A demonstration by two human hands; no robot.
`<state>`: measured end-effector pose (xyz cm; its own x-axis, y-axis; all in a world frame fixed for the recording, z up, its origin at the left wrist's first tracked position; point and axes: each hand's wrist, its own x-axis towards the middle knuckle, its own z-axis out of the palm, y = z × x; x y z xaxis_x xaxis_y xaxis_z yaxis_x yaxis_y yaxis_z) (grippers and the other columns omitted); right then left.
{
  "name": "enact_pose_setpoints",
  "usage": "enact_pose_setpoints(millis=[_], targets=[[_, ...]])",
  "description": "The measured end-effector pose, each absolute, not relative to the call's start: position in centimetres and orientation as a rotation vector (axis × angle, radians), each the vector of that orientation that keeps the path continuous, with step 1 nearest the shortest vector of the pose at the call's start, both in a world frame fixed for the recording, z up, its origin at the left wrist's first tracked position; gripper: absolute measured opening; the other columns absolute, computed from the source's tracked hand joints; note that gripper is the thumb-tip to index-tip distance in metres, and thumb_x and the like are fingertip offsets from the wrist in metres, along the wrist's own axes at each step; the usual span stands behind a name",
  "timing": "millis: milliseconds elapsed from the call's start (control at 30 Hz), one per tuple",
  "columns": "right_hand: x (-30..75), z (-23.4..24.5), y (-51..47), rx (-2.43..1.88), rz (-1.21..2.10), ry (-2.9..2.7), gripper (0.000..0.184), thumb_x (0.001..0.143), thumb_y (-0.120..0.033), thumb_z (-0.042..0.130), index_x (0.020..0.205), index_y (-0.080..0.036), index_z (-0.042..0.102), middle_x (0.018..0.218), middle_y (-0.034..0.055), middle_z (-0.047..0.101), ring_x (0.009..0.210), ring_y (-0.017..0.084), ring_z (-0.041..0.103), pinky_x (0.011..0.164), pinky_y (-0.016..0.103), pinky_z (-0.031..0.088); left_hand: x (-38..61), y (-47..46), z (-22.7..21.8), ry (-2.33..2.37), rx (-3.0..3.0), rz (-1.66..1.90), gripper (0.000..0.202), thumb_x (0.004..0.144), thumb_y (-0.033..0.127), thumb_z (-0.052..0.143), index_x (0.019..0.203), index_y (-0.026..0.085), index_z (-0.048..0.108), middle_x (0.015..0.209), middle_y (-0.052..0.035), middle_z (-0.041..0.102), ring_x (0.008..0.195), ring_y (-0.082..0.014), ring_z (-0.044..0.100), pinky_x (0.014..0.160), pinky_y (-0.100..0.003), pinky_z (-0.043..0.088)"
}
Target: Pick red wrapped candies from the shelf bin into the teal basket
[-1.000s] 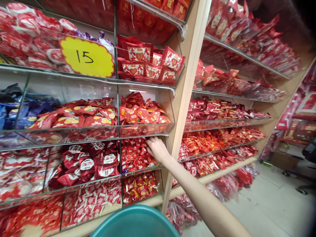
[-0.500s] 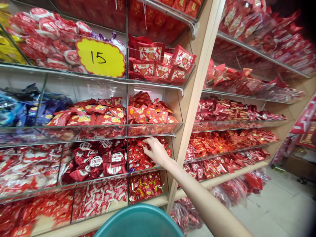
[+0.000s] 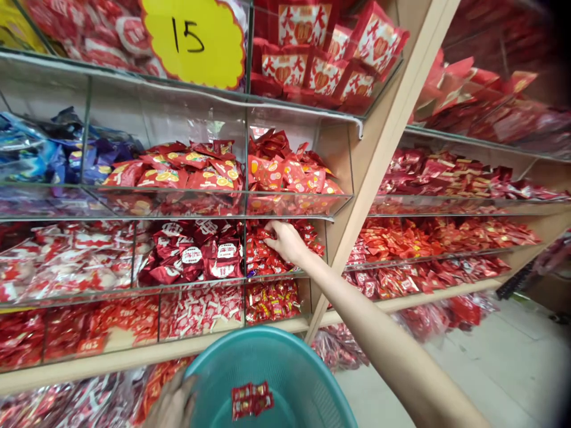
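My right hand (image 3: 288,242) reaches into a shelf compartment of small red-wrapped candies (image 3: 259,257). Its thumb and fingers curl together at the candies, and the fingertips are partly hidden among the wrappers. Below, a teal plastic basket (image 3: 307,371) is tilted so that its inside shows. A few joined red candy packets (image 3: 252,399) lie at its bottom. My left hand (image 3: 172,401), blurred, grips the basket's left rim.
Clear shelf fronts divide the compartments. Maroon packets (image 3: 191,255) fill the bin to the left, and red-and-yellow candies (image 3: 272,300) the one beneath. A wooden upright (image 3: 357,208) stands to the right. Bagged goods (image 3: 339,345) lie on the floor below the shelves.
The view has tipped downward and more of the basket shows, with packets inside and my left hand at its rim. My right hand stays in the same compartment, its fingers more curled.
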<state>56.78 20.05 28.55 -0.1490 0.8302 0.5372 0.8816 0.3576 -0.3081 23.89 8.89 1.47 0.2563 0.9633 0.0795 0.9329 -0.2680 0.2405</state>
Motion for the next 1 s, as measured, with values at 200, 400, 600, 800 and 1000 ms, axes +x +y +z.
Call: enact_pose_setpoints(millis=[200,400,600,800,1000], targets=[[56.8,28.8,20.5,-1.377,-0.058,-2.032,0.020,0.075,-0.017,0.061,0.095,-0.015,0.060,0.079,0.0003,0.059,0.071,0.014,0.051,0.069,0.025,0.037,24.9,8.1,3.7,1.777,2.359,0.307,0.040,0.088,0.027,0.033,0.112,0.016,0.063,0.131,-0.0153,0.052,0.117,-0.0263,0.054,0.099,-0.040,0.043],[56.9,29.5,21.2,-1.426,0.089,-2.002,0.023,0.068,-0.022,0.069,0.087,-0.014,0.058,0.071,-0.0040,0.052,0.064,0.011,0.045,0.063,0.024,0.035,25.0,8.1,3.6,1.764,2.376,0.298,0.040,0.089,0.027,0.033,0.113,0.015,0.063,0.130,-0.0165,0.052,0.118,-0.0261,0.053,0.099,-0.039,0.043],[56.7,29.9,21.3,-1.415,0.182,-1.965,0.025,0.065,-0.021,0.071,0.082,-0.015,0.055,0.070,-0.0049,0.049,0.063,0.009,0.043,0.061,0.023,0.035,25.1,8.0,3.9,1.779,2.357,0.278,0.041,0.089,0.028,0.033,0.114,0.015,0.062,0.132,-0.0163,0.051,0.119,-0.0271,0.052,0.099,-0.040,0.042],[56.8,29.7,18.6,-1.315,0.181,-1.881,0.022,0.069,-0.025,0.069,0.080,-0.016,0.052,0.069,-0.0054,0.050,0.057,0.008,0.040,0.057,0.022,0.033,25.3,7.9,4.2,1.784,2.306,0.300,0.039,0.089,0.026,0.034,0.115,0.016,0.061,0.133,-0.0135,0.050,0.119,-0.0257,0.052,0.098,-0.040,0.043],[57.6,27.0,11.7,-1.306,0.128,-1.759,0.019,0.079,-0.032,0.063,0.091,-0.020,0.053,0.074,-0.0027,0.051,0.063,0.011,0.044,0.061,0.025,0.036,25.3,7.8,4.4,1.738,2.322,0.254,0.042,0.091,0.027,0.028,0.116,0.015,0.060,0.134,-0.0163,0.048,0.118,-0.0267,0.052,0.097,-0.042,0.044]])
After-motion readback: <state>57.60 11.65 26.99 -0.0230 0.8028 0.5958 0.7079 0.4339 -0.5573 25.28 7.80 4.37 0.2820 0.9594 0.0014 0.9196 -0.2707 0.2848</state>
